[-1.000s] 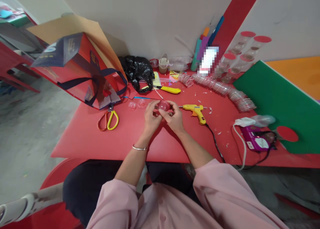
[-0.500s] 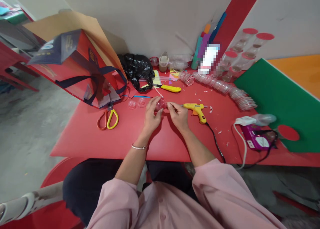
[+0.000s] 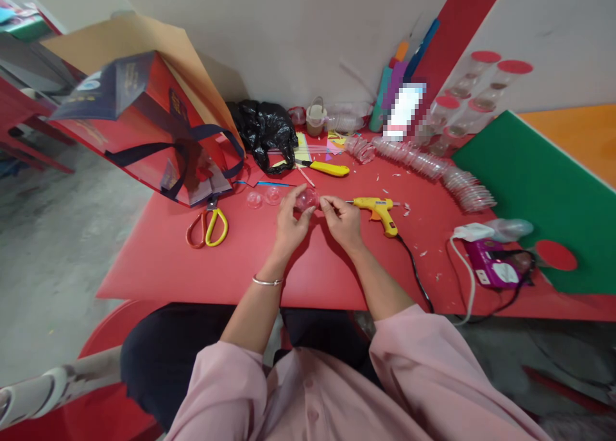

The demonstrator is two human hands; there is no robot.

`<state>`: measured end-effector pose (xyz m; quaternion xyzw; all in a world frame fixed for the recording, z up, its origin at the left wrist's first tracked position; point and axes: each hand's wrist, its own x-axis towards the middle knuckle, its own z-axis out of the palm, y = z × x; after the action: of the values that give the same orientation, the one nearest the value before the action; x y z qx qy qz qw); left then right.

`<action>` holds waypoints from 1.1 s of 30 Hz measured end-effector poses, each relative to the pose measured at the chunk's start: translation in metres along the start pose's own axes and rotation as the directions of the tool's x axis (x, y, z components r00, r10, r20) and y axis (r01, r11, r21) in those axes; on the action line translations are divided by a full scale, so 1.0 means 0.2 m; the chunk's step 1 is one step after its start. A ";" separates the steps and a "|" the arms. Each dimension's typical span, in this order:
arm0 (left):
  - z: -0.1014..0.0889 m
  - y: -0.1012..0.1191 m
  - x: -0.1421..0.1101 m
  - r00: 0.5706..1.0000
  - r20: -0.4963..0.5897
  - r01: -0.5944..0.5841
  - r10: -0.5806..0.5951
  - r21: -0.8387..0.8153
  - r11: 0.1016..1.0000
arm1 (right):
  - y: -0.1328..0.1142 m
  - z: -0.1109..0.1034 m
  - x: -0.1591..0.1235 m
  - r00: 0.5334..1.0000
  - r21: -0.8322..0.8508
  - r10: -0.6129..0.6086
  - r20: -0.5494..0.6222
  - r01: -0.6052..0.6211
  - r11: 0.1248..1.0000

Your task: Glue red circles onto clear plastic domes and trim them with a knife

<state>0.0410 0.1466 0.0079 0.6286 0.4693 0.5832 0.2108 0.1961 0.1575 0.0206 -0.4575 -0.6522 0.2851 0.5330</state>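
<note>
Over the red table (image 3: 202,274), a clear round plastic piece (image 3: 307,199), like a small dome lid or cup, is held between both hands. My left hand (image 3: 291,221) curls around its left side, thumb at the near edge. The thumb and fingers of my right hand (image 3: 342,220) pinch its right rim. Just left of my left hand lie two similar clear plastic pieces (image 3: 255,199). A yellow hot glue gun (image 3: 378,211) rests to the right of my right hand, its nozzle toward the hand. Beyond the hands is a yellow utility knife (image 3: 330,168).
Scissors (image 3: 208,228) lie at left below a large paper bag (image 3: 144,133). A black plastic bag (image 3: 264,133) sits against the wall. Rows of nested clear plastic cups (image 3: 428,165) run to the right, near a green board (image 3: 548,203) and a purple power box (image 3: 495,264).
The clear plastic piece has shifted slightly left and turned a little between my hands. Both hands keep nearly the same place and grip.
</note>
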 end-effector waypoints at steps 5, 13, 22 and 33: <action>0.00 0.01 0.00 0.999 0.015 0.042 -0.041 -0.042 0.998 | -0.01 0.00 0.00 1.000 0.010 -0.010 0.003 0.010 1.000; -0.01 0.03 0.01 0.996 0.049 0.080 -0.075 -0.124 0.989 | -0.04 0.00 -0.01 1.000 -0.010 -0.016 0.006 0.016 1.000; -0.01 -0.01 0.02 0.992 0.091 0.103 -0.086 -0.203 0.974 | -0.02 0.00 -0.02 0.998 -0.041 -0.066 -0.017 0.065 0.997; -0.01 0.00 0.02 0.990 0.072 0.137 -0.124 -0.224 0.965 | -0.03 0.00 -0.02 1.000 -0.019 -0.020 -0.021 0.020 1.000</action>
<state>0.0389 0.1489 0.0107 0.5843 0.4333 0.5998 0.3332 0.1944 0.1517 0.0243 -0.4590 -0.6537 0.2685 0.5385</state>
